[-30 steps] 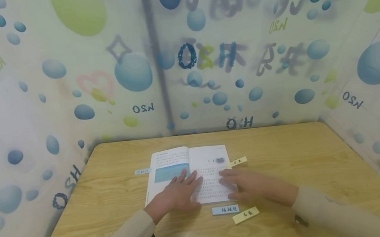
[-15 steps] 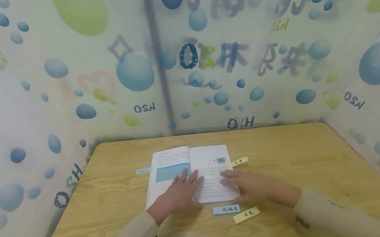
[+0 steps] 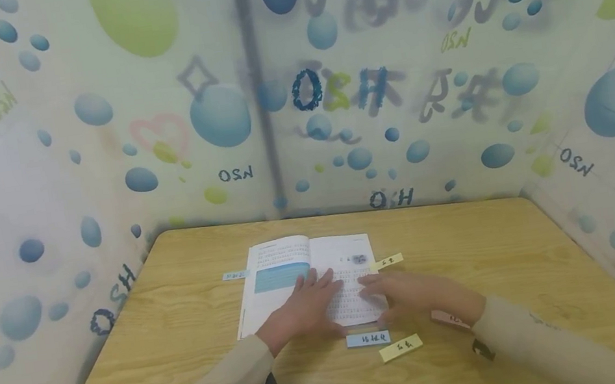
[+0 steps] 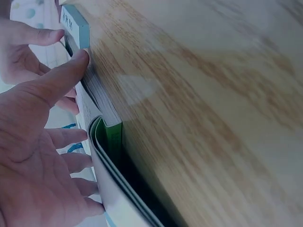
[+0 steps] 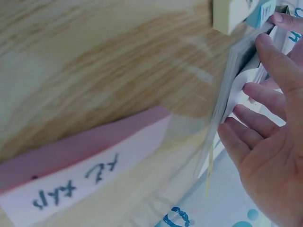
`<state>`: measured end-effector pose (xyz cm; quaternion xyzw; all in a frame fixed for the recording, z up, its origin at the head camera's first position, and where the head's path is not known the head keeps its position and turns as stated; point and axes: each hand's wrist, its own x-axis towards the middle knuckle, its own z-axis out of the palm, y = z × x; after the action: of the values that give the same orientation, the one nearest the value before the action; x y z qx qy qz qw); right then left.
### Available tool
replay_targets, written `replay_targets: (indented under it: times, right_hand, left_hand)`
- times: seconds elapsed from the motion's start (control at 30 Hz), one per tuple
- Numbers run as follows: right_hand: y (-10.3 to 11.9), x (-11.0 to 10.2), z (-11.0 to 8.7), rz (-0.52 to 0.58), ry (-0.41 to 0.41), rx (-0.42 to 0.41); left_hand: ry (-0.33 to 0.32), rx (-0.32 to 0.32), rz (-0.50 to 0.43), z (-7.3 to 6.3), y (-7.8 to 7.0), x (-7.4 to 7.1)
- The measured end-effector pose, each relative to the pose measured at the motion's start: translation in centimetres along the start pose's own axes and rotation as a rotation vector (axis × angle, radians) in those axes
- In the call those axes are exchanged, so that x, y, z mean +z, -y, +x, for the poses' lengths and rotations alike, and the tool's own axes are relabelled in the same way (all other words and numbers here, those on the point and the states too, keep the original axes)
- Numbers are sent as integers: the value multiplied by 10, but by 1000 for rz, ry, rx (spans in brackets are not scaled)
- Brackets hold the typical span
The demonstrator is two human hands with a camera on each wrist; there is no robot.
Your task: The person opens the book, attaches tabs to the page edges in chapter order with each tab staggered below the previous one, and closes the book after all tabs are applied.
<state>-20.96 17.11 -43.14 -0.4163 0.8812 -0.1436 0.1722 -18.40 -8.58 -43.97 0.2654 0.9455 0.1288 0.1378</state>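
Observation:
An open book (image 3: 250, 308) lies on the table, printed text on both pages and a blue block on the left one. My left hand (image 3: 312, 303) is spread over the lower part of the right page, beside the spine; in the left wrist view its thumb (image 4: 71, 71) reaches the book's bottom edge. Opposite it, my right hand (image 3: 413, 292) lies over the right page's outer edge, fingers loosely bent. In the right wrist view those fingertips (image 5: 229, 126) are right at the page edge. Neither hand grips anything. Both hands cover part of the text.
A blue label block (image 3: 368, 339) and a yellow one (image 3: 401, 347) lie in front of the book. Another blue block (image 3: 234, 275) sits at its left side, another yellow (image 3: 391, 261) at its right. A pink block (image 5: 85, 165) lies by the right wrist. Patterned sheets surround the table.
My left hand has slid right across the page, nearer my right hand, which has hardly moved. The pink block now shows beside the right wrist in the head view.

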Motion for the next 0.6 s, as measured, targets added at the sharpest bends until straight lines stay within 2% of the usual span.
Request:
replay_targets:
  times: [0.27,0.6]
  right_hand:
    - [-2,-5,3,-31,-8,-35]
    - [3,-10,7,25,3,17]
  left_hand:
    - [5,7,7,3,1,1]
    - [3,9,8,3,2,0]
